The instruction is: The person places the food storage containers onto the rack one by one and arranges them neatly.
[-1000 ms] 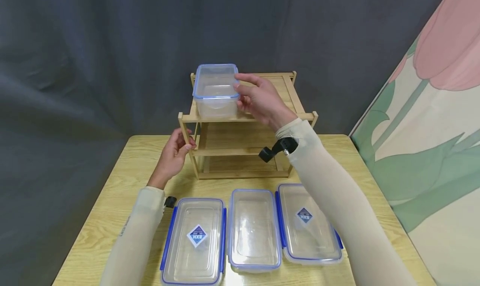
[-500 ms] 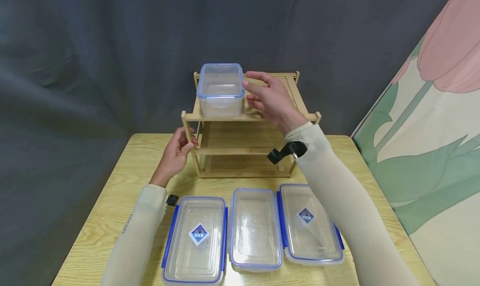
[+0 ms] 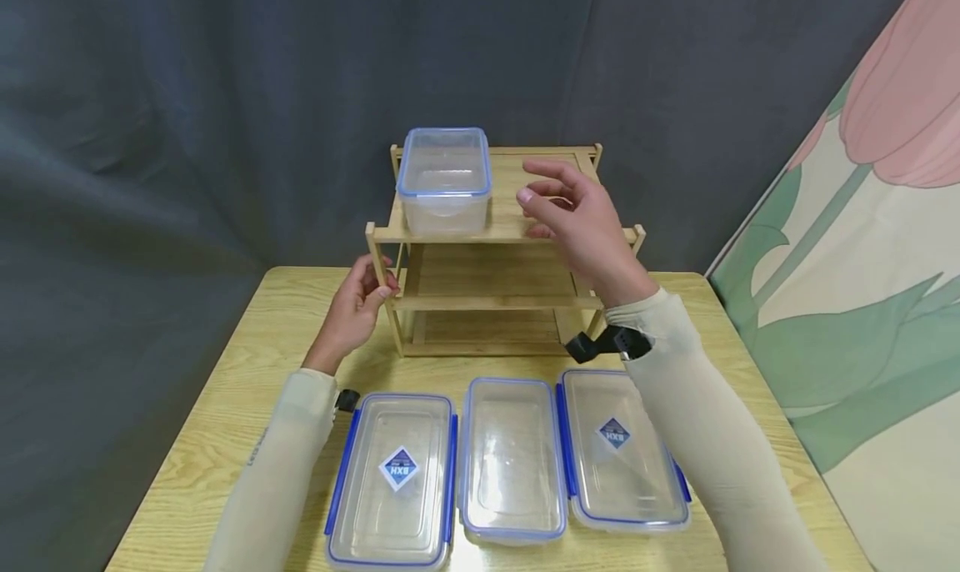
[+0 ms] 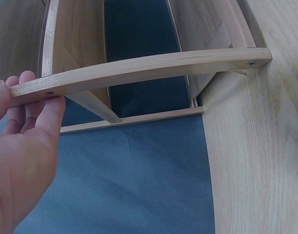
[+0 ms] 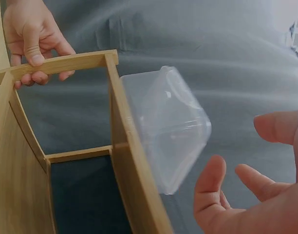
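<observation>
A clear plastic food container point(image 3: 446, 215) with a light blue rim stands upright at the left of the top shelf of a wooden rack point(image 3: 506, 222). With thumb and fingers, my left hand point(image 3: 348, 309) grips the rack's front left post. The left wrist view shows this post point(image 4: 154, 68) between thumb and fingers. My right hand point(image 3: 581, 222) is in the air to the right of the container, fingers apart and loosely bent, holding nothing. In the right wrist view a gap separates its fingers point(image 5: 211, 183) from the container.
In front of the rack, three clear containers lie side by side on the wooden table point(image 3: 240, 388): a left one point(image 3: 390, 514) and a right one point(image 3: 626, 480) with blue side clips, and a middle one point(image 3: 513, 464). A dark curtain point(image 3: 225, 122) hangs behind.
My right hand has left the container's right side and moved right and toward me. The container stays on the top shelf. My left hand keeps its grip on the post.
</observation>
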Demonstrator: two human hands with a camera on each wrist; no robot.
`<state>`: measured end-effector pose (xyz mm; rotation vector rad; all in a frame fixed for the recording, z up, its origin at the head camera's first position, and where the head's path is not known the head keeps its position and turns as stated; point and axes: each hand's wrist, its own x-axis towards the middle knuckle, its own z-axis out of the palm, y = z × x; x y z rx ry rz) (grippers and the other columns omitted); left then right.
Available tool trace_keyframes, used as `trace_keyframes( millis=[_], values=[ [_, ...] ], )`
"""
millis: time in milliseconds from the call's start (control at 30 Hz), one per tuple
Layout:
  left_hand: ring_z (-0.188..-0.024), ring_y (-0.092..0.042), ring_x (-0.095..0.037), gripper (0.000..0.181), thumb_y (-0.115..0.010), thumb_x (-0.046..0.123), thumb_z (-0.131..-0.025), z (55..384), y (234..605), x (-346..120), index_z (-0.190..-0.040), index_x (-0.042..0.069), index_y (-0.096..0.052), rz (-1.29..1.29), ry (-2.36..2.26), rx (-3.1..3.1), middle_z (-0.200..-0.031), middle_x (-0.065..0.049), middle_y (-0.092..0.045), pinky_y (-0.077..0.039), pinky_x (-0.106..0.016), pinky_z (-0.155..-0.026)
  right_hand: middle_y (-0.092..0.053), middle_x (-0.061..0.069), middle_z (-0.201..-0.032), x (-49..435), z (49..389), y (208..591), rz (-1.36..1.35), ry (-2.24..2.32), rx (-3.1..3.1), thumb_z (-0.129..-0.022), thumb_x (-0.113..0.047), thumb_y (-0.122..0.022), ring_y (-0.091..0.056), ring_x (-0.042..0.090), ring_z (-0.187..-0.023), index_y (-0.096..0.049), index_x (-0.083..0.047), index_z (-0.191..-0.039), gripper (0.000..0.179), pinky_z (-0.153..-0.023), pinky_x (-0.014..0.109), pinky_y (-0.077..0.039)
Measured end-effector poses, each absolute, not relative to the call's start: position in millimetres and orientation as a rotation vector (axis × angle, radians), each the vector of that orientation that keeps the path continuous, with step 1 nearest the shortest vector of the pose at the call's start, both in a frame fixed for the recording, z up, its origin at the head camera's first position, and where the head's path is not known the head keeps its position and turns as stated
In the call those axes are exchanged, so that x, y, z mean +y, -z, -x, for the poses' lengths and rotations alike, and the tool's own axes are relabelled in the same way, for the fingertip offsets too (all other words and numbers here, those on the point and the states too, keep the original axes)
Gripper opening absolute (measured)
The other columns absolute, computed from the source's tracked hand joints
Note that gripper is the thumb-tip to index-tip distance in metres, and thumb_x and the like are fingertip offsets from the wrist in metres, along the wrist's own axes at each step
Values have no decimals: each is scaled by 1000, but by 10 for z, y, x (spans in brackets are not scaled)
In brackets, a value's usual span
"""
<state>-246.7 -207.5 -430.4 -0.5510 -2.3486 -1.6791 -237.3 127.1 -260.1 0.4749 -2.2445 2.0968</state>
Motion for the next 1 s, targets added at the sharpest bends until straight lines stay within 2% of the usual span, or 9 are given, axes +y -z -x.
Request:
trace_keyframes(
  millis=[167,300,467,633,833,1000],
  values=[
    [-107,-67,-30,33,-49,2,-111,2454,4289,-2091,-144,8,-48,537,1674,-2348,-117,-25,-64,-56,-31,-94,-60,7,-124,1450,2157,2607,-540,-1981,-2229,-101,-22,-73,-65,27,-106,-62,-17,-145,45,-79,26,-60],
    [-106,-67,-28,34,-49,1,-110,2435,4270,-2105,-144,8,-47,527,1678,-2340,-116,-22,-65,-55,-25,-92,-62,5,-124,1585,2001,2640,-564,-1918,-2209,-102,-18,-72,-66,19,-101,-63,-15,-143,42,-77,25,-60],
    [-105,-67,-27,34,-49,0,-110,2412,4267,-2117,-144,6,-47,541,1678,-2333,-116,-26,-65,-55,-22,-91,-65,3,-124,1771,1810,2740,-587,-1866,-2169,-102,-12,-71,-67,14,-100,-66,-12,-138,37,-75,22,-60],
    [-104,-67,-23,34,-49,0,-110,2379,4283,-2126,-144,5,-47,549,1666,-2338,-116,-26,-65,-55,-21,-91,-67,6,-126,1938,1653,2862,-610,-1828,-2174,-101,-6,-69,-65,14,-100,-66,-6,-136,35,-75,19,-59],
    [-105,-66,-24,34,-49,1,-110,2360,4261,-2110,-144,5,-47,556,1668,-2338,-117,-25,-65,-55,-23,-92,-70,5,-123,2168,1558,3135,-696,-1792,-2168,-97,11,-65,-66,14,-100,-64,6,-133,36,-79,17,-59],
    [-107,-66,-28,34,-49,1,-110,2358,4248,-2104,-144,5,-47,547,1659,-2354,-118,-26,-64,-56,-27,-93,-66,-7,-126,2413,1460,3428,-656,-1527,-2353,-96,11,-67,-64,9,-102,-63,3,-135,41,-82,13,-58]
  ],
)
